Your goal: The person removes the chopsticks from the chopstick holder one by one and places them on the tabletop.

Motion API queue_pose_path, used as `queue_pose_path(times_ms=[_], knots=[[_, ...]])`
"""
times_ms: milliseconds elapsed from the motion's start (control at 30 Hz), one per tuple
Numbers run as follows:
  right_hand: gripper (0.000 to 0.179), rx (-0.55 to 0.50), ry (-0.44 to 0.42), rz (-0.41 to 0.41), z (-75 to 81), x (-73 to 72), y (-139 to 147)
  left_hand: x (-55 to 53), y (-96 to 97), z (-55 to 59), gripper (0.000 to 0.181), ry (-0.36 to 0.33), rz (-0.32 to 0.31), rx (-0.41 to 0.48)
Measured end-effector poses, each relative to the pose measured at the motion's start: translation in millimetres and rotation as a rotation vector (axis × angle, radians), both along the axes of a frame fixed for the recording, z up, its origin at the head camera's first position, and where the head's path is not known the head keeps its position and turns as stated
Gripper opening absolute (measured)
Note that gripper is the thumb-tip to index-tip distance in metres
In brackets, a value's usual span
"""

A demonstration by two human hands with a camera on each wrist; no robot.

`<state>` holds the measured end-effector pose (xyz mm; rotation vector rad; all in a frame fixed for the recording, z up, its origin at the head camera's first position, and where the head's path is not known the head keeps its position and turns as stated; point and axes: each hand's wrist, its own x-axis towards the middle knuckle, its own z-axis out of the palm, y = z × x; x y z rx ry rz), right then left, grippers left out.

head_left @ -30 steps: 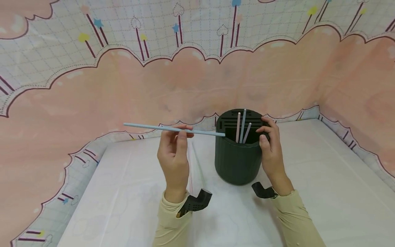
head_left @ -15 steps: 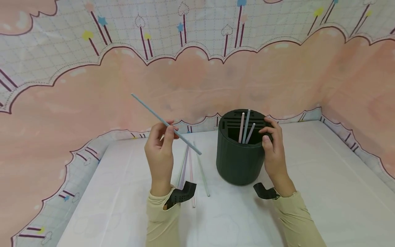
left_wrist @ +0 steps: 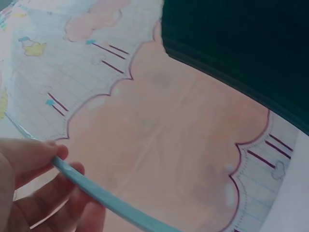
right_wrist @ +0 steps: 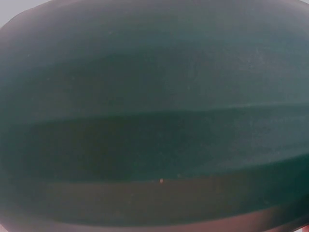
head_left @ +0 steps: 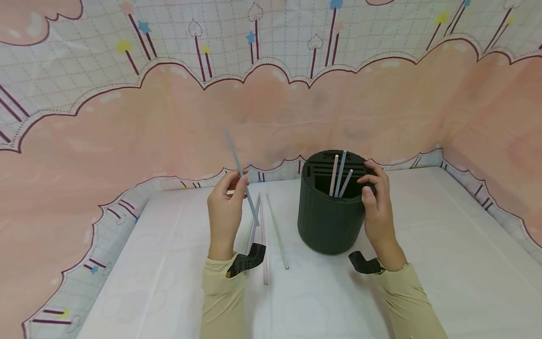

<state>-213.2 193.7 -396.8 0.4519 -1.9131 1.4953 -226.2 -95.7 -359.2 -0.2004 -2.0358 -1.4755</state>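
Observation:
A light blue chopstick [head_left: 235, 153] is pinched between thumb and fingers of my left hand [head_left: 226, 216], in the air left of the dark green utensil holder [head_left: 330, 223]. It slants, upper end leaning left. In the left wrist view the chopstick [left_wrist: 106, 195] crosses the fingertips. My right hand [head_left: 378, 214] grips the holder's right rim, thumb on the outer side. Inside the holder's front opening stand a pink chopstick [head_left: 334, 174], a blue chopstick [head_left: 340, 172] and a shorter-looking lilac chopstick [head_left: 346, 181]. The holder's ribbed wall [right_wrist: 154, 145] fills the right wrist view.
Several chopsticks lie on the white table [head_left: 322, 296], including a green chopstick [head_left: 277, 230] and a pink chopstick [head_left: 264, 245]; others are partly hidden behind the left wrist. The holder's lid [head_left: 334, 162] has slots at the back. A patterned cloth backdrop [head_left: 271, 113] rises behind.
My left hand has drawn back leftward from the holder's rim. The held chopstick has swung from nearly level to steep. The right hand keeps its grip on the holder.

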Motion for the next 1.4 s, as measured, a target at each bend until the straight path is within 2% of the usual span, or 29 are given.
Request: queue_pose_path(times_ms=[300, 533, 833, 1067, 1267, 1400], knots=[[0.028, 0.004, -0.001, -0.007, 0.6, 5.0, -1, -15.7, 3.1, -25.1, 0.020, -0.227, 0.006, -0.204], [0.028, 0.004, -0.007, -0.007, 1.3, 8.4, -3, -24.1, 8.6, -42.0, 0.021, -0.371, -0.016, -0.307], [0.028, 0.005, -0.013, -0.015, 3.2, 13.7, -3, -29.2, 11.8, -61.4, 0.039, -0.478, -0.005, -0.428], [0.027, 0.010, -0.010, -0.019, 4.4, 16.7, -4, -29.4, 11.3, -78.9, 0.044, -0.549, 0.002, -0.496], [0.027, 0.007, -0.018, -0.020, 4.5, 16.8, -4, -28.8, 12.6, -91.4, 0.044, -0.573, -0.010, -0.561], [0.027, 0.009, -0.020, -0.021, 4.4, 16.6, -4, -28.2, 14.3, -96.7, 0.043, -0.555, -0.018, -0.605]])
